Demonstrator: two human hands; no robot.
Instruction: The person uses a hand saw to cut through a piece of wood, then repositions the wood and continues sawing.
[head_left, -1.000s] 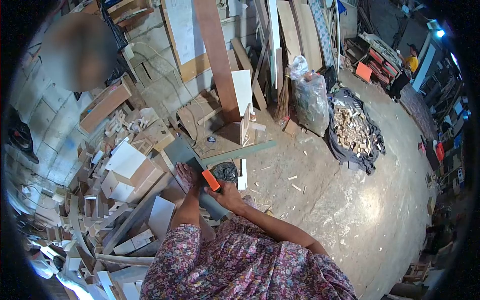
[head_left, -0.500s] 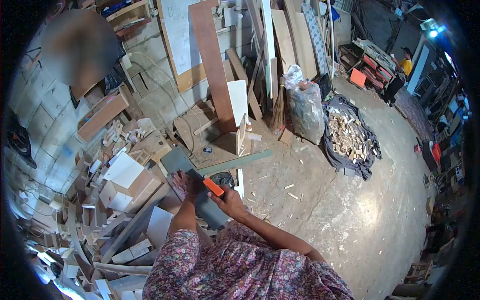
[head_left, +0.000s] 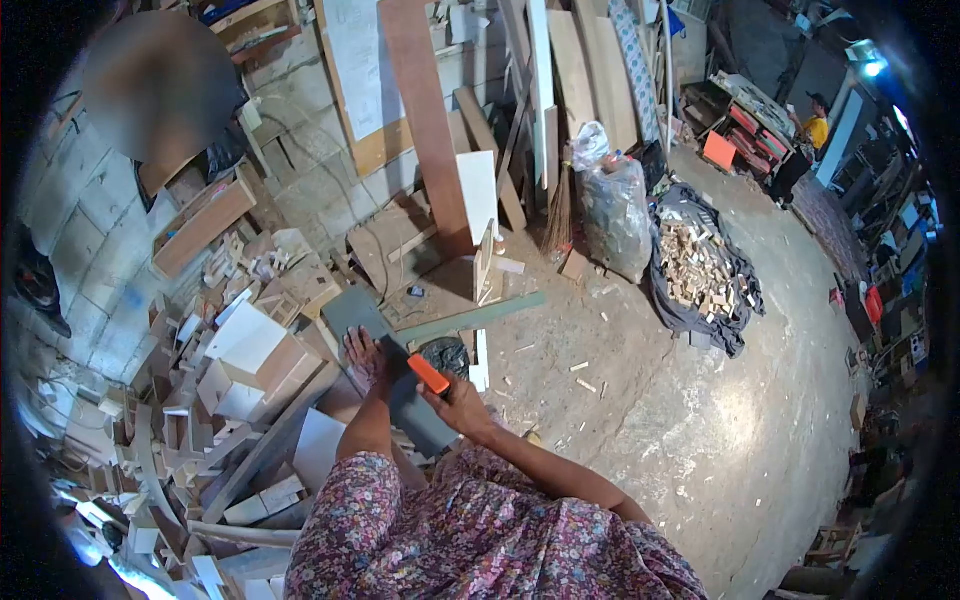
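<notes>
A long grey-green board (head_left: 425, 425) lies slantwise in front of my body, near my lap. My left hand (head_left: 367, 357) rests flat on its upper part, fingers stretched out and a little spread. To the right, my right hand (head_left: 461, 408) is closed around an orange-handled tool (head_left: 428, 375) held over the board. The orange part is seen from above; the tool's working end and exact kind cannot be made out. A dark patch, perhaps shadow, lies on the board between my hands.
Offcuts (head_left: 265, 350) are heaped at my left. A green strip (head_left: 470, 316) and a black plastic bag (head_left: 445, 356) lie just beyond the board. Farther right are a stuffed clear sack (head_left: 614, 215) and a dark cloth (head_left: 735, 338) under wood pieces. A person (head_left: 815, 130) stands in the far background.
My left hand has shifted slightly on the board, and its fingers now show more clearly. My right hand and the orange-handled tool have barely moved. The view has shifted a little.
</notes>
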